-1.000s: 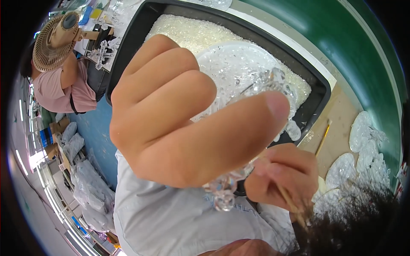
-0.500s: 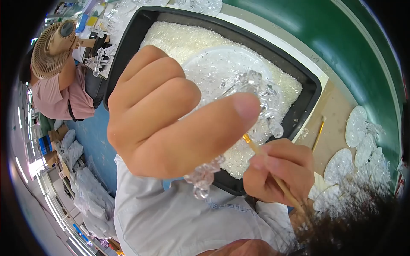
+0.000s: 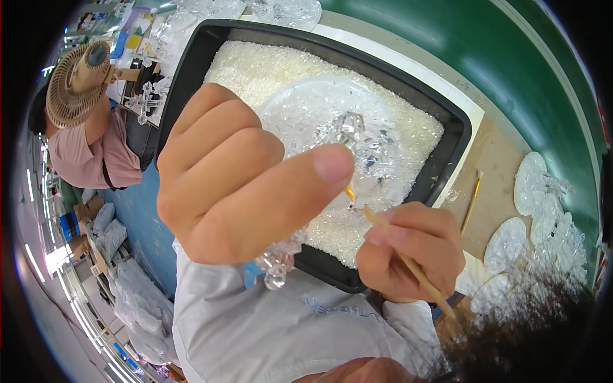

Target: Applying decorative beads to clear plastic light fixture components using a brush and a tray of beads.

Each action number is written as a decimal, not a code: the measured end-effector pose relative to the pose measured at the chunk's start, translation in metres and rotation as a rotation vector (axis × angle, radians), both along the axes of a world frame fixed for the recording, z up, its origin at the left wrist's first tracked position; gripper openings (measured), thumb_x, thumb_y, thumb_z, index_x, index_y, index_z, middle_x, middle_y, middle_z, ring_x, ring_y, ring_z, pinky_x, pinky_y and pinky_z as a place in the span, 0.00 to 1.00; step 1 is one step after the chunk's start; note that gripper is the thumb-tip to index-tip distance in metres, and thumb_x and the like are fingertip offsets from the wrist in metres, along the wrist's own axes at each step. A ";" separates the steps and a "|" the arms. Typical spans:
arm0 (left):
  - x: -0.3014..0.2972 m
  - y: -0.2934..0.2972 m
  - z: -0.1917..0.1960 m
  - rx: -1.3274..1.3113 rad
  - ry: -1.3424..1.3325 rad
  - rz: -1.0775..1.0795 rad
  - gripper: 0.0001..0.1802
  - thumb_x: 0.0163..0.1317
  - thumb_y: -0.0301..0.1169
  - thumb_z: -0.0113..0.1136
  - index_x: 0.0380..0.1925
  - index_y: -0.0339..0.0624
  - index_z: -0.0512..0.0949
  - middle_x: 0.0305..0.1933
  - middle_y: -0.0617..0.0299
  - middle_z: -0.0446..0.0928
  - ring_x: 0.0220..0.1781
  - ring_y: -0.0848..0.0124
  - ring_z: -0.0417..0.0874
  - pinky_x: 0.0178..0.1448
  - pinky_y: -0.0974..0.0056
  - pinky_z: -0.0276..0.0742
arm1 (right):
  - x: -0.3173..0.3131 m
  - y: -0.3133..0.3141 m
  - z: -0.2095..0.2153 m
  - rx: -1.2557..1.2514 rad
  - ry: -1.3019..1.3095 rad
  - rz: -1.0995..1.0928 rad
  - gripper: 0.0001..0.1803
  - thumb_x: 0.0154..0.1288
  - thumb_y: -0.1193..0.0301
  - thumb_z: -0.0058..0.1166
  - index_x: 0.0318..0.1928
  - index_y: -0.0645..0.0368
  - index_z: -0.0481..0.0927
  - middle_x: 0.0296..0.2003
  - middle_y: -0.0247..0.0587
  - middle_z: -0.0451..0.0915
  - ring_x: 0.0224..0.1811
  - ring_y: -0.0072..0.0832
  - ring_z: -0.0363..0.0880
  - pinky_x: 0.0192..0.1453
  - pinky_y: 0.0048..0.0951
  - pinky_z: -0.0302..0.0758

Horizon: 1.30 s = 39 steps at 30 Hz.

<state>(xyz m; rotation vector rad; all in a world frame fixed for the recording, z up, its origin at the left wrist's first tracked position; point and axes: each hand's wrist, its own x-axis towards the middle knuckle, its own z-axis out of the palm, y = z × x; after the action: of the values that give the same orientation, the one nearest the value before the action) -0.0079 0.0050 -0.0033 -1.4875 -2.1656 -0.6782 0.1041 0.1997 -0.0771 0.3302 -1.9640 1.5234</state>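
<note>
Close to the camera, my left hand is closed around a clear, faceted plastic-looking piece. Part of that piece shows beyond the thumb, and more clear lumps stick out below the fist; its full shape is hidden. My right hand pinches a thin paintbrush with a pale wooden handle and gold ferrule. The brush points up toward the clear piece, its tip hidden behind my left thumb. Beneath the hands, a round whitish translucent disc rests on clear granules inside a black tray.
At right, a second brush lies on brown board near several clear round pieces. A green surface curves along the far right. Beyond the left side are a beige fan and a person in pink. More clear parts lie behind the tray.
My left hand and the clear piece have shifted slightly left. The right hand with the paintbrush has moved a little left too. The tray sits slightly lower in view.
</note>
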 end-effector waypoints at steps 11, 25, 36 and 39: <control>-0.001 -0.001 0.000 0.009 0.016 -0.028 0.27 0.73 0.40 0.61 0.60 0.30 0.67 0.22 0.55 0.73 0.20 0.64 0.67 0.26 0.57 0.60 | 0.000 -0.005 -0.002 -0.106 0.029 -0.044 0.15 0.59 0.81 0.64 0.46 0.61 0.77 0.33 0.49 0.79 0.21 0.29 0.78 0.24 0.23 0.73; 0.002 0.000 -0.001 0.033 0.000 -0.008 0.25 0.73 0.43 0.61 0.54 0.32 0.69 0.22 0.56 0.72 0.21 0.63 0.67 0.27 0.56 0.62 | -0.003 -0.002 -0.003 -0.128 0.083 -0.057 0.13 0.58 0.82 0.62 0.43 0.64 0.75 0.31 0.49 0.78 0.20 0.27 0.77 0.21 0.23 0.71; 0.004 0.001 -0.006 0.096 -0.005 0.058 0.29 0.70 0.51 0.63 0.45 0.31 0.70 0.22 0.58 0.70 0.23 0.62 0.67 0.30 0.56 0.62 | -0.003 -0.004 -0.005 -0.089 0.066 -0.101 0.14 0.56 0.84 0.61 0.43 0.64 0.76 0.31 0.50 0.78 0.20 0.28 0.77 0.22 0.25 0.72; 0.004 0.000 -0.005 0.068 -0.006 0.073 0.30 0.70 0.51 0.63 0.52 0.34 0.69 0.22 0.59 0.70 0.23 0.63 0.67 0.30 0.56 0.63 | -0.002 -0.003 -0.004 -0.114 0.070 -0.056 0.14 0.55 0.84 0.60 0.43 0.64 0.76 0.31 0.50 0.78 0.21 0.29 0.78 0.22 0.25 0.73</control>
<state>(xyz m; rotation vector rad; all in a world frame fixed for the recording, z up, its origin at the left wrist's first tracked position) -0.0042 0.0051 -0.0083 -1.3670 -2.1677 -0.7237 0.1017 0.1964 -0.0814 0.2743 -1.8098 1.5592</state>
